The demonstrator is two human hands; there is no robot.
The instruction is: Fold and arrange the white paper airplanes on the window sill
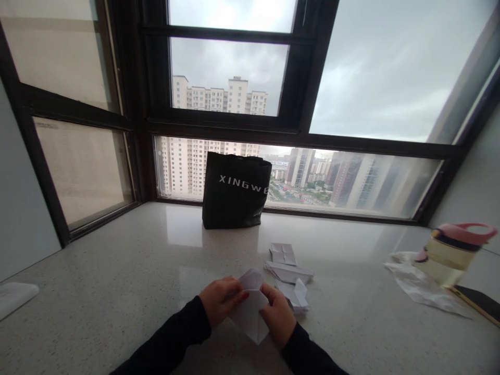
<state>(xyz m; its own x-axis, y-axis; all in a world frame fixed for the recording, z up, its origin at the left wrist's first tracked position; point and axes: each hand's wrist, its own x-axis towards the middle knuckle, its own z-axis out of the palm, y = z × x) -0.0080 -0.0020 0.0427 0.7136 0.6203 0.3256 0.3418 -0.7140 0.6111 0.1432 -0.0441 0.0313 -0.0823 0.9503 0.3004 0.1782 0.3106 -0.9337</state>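
Note:
A white sheet of folded paper (250, 307) is held just above the pale stone counter (117, 291), low in the middle of the view. My left hand (221, 300) is closed on its left side, fingers curled over the fold. On the paper's right edge my right hand (278, 316) pinches it. Both arms wear dark sleeves. Close behind and to the right lie several other folded white paper pieces (288, 272).
A black bag (234, 191) with white lettering stands by the window at the back. A clear bottle with a pink lid (453, 252) lies at the right, beside crumpled plastic wrap (420, 286) and a dark flat object (478, 303). A white object (13, 296) sits at the left edge.

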